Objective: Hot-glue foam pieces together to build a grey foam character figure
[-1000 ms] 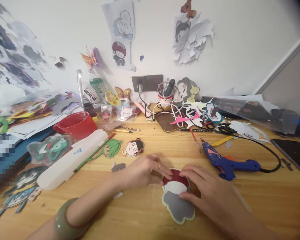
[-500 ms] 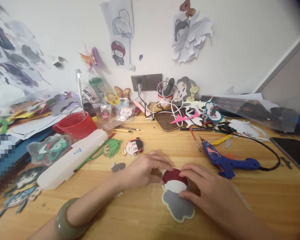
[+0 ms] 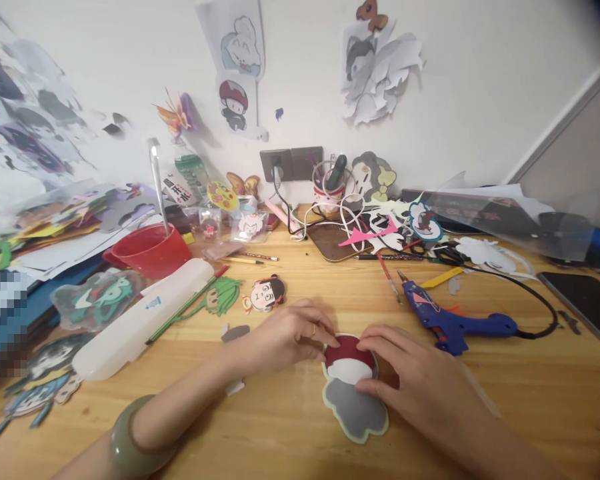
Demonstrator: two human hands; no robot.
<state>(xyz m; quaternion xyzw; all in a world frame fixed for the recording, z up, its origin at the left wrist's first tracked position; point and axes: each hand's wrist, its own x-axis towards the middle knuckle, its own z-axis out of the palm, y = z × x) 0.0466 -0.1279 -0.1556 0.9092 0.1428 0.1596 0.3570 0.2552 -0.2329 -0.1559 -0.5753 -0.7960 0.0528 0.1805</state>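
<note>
A layered paper cutout point(image 3: 356, 408) lies flat on the desk, dark red on top, white in the middle and grey below, with a pale yellow-green border. My left hand point(image 3: 293, 337), with a ring on one finger and a bangle at the wrist, pinches its upper left edge. From the right, my right hand point(image 3: 415, 373) grips the cutout, fingertips on the red part and thumb where white meets grey. Small grey paper scraps point(image 3: 236, 333) lie under and beside my left wrist.
A blue glue gun point(image 3: 455, 327) rests to the right, its cord curving back. A phone point(image 3: 580, 300) lies at the far right. Leftward are a white case point(image 3: 145, 320), a red cup point(image 3: 153, 252) and character cutouts point(image 3: 266, 293). Cables and paper scraps clutter the back.
The whole view has shifted very slightly. Both hands stay on the cutout; the left fingertips have moved a little at its upper left edge.
</note>
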